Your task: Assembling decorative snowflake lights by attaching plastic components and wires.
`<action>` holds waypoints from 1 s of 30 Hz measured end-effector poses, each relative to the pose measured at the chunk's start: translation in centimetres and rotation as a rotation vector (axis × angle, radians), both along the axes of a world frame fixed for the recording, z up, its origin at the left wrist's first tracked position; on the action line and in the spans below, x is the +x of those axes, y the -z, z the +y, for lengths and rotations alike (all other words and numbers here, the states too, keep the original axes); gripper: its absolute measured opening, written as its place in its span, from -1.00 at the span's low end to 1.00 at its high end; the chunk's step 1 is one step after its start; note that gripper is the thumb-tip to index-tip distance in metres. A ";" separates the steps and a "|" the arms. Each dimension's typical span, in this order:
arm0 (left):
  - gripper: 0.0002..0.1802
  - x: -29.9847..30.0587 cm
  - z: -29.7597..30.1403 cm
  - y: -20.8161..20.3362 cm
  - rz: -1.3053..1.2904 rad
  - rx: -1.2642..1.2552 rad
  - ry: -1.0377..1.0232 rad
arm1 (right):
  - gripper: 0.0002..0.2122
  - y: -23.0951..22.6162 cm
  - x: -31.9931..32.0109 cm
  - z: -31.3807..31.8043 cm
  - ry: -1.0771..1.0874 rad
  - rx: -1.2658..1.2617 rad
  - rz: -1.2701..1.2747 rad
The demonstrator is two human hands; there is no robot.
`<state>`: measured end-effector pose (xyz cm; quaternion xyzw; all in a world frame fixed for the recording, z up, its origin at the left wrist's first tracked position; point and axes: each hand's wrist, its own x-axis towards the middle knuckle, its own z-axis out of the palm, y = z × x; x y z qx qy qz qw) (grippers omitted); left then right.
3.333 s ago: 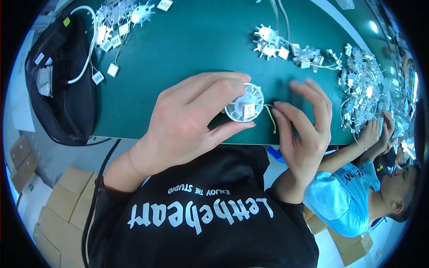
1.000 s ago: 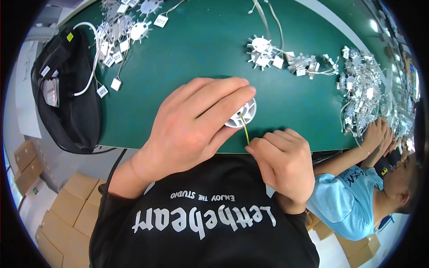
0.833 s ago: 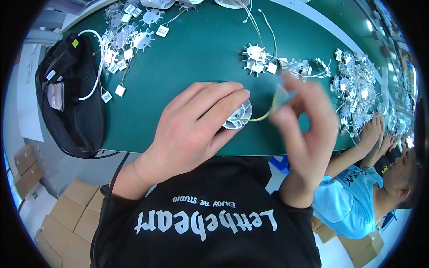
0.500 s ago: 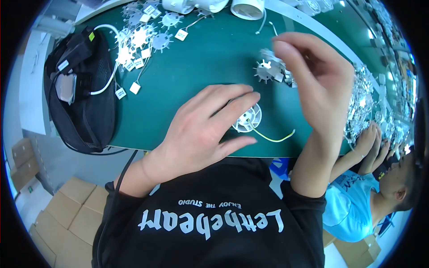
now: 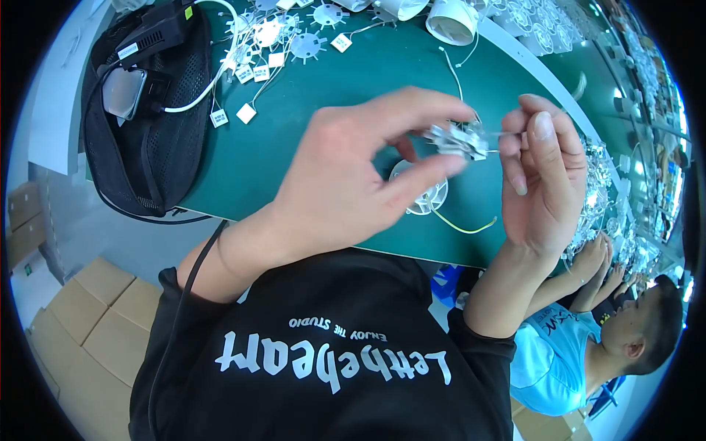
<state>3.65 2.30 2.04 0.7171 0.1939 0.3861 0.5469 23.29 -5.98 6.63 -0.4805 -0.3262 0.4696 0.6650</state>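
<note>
Both hands pinch a small star-shaped metal part (image 5: 457, 140) above the green desk (image 5: 294, 154): left hand (image 5: 353, 184), right hand (image 5: 544, 184). White square labels (image 5: 246, 112) lie beside a black bag (image 5: 147, 125).

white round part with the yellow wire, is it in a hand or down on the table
Down on the table. The white round part lies on the green table below both hands, which hold a small star-shaped piece above it.

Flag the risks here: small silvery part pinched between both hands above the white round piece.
1. The small silvery part hangs in fingertip pinches of the left hand and right hand above the table; a loose grip could drop it.
2. The yellow-green wire trails loose from the white round piece under the hands and could snag.
</note>
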 end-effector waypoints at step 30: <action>-0.24 -3.0 -1.1 -0.1 0.338 0.361 0.063 | -0.48 1.7 -2.5 -9.0 0.063 0.140 -1.169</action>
